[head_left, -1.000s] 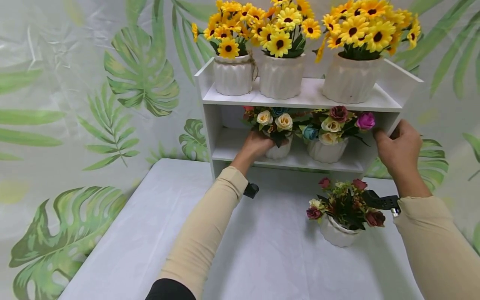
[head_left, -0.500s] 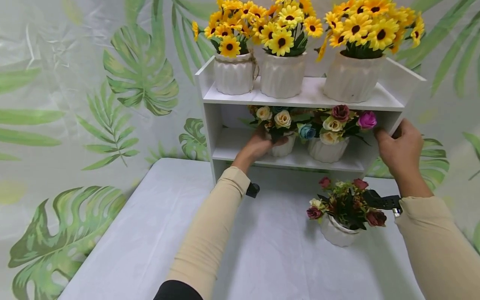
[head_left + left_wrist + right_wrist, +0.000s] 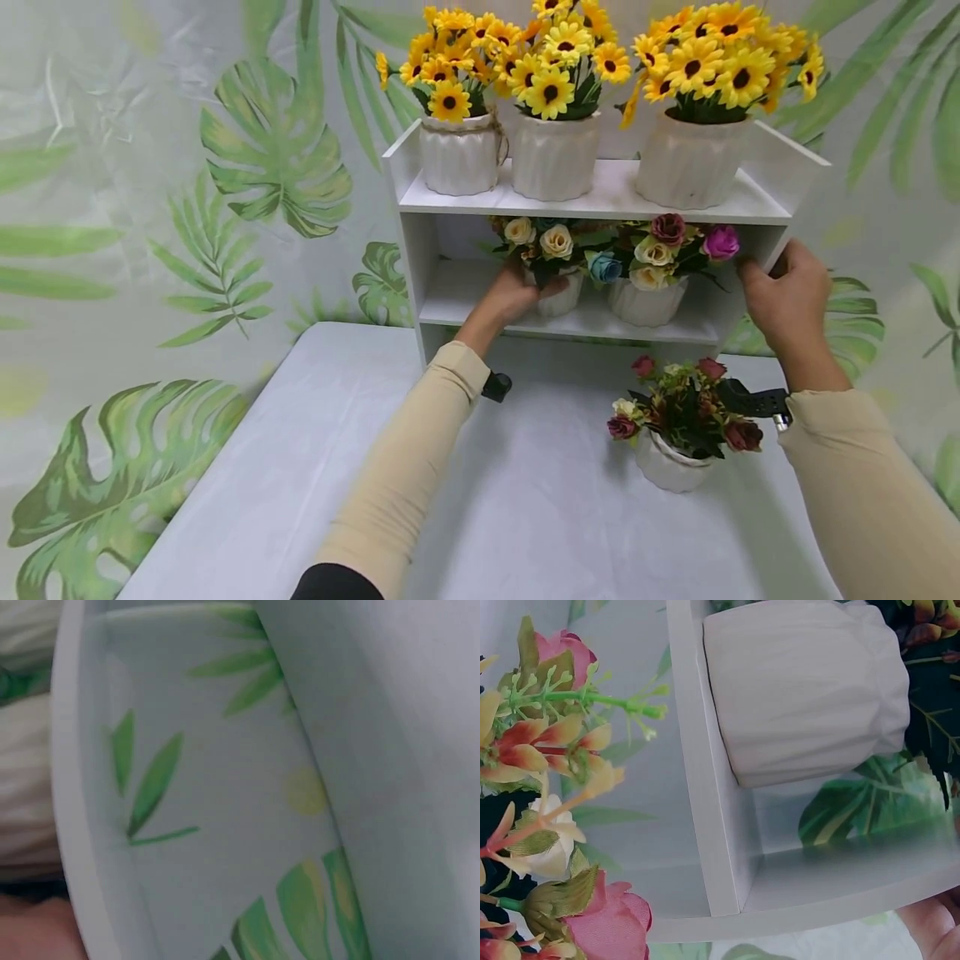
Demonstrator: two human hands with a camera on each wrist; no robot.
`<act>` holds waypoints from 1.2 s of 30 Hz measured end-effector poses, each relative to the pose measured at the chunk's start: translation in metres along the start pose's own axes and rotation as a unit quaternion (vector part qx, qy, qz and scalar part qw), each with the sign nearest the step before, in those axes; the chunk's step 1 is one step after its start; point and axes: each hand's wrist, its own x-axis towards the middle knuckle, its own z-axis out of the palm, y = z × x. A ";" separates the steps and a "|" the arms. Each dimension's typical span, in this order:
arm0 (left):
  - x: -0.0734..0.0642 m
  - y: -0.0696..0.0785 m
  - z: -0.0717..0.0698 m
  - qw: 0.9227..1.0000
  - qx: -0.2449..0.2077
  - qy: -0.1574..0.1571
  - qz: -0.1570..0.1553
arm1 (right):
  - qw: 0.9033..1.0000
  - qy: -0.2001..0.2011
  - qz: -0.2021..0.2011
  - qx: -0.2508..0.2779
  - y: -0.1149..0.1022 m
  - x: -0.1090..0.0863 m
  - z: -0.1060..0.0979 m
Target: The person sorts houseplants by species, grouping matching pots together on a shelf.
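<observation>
A white pot of mixed artificial roses stands on the middle level of a white shelf unit. My left hand grips this pot low on its left and front side, under cream roses; part of the fingers is hidden by leaves. To its right stands a second white rose pot, with cream, dark red, magenta and blue flowers. My right hand holds the edge of the unit's right side panel, thumb on the inner side. In the right wrist view a bit of that hand shows beside the panel.
Three white pots of yellow sunflowers stand on the top level. A white rose pot with dusty-red flowers sits on the white table below my right forearm. A leaf-patterned backdrop hangs behind.
The left rose pot has shifted slightly back and to the right under my left hand, and its red flower has gone out of sight. My right hand keeps its hold on the side panel.
</observation>
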 end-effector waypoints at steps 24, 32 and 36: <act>-0.158 -0.076 0.069 0.989 0.062 -0.134 -0.011 | 1.000 -0.003 0.014 0.010 -0.002 0.000 -0.003; -0.152 -0.080 0.112 0.984 0.042 -0.166 -0.054 | 1.000 -0.015 0.015 -0.003 -0.001 -0.001 -0.002; -0.149 -0.078 0.132 0.985 0.045 -0.153 -0.063 | 1.000 -0.018 0.009 0.001 -0.001 -0.001 0.000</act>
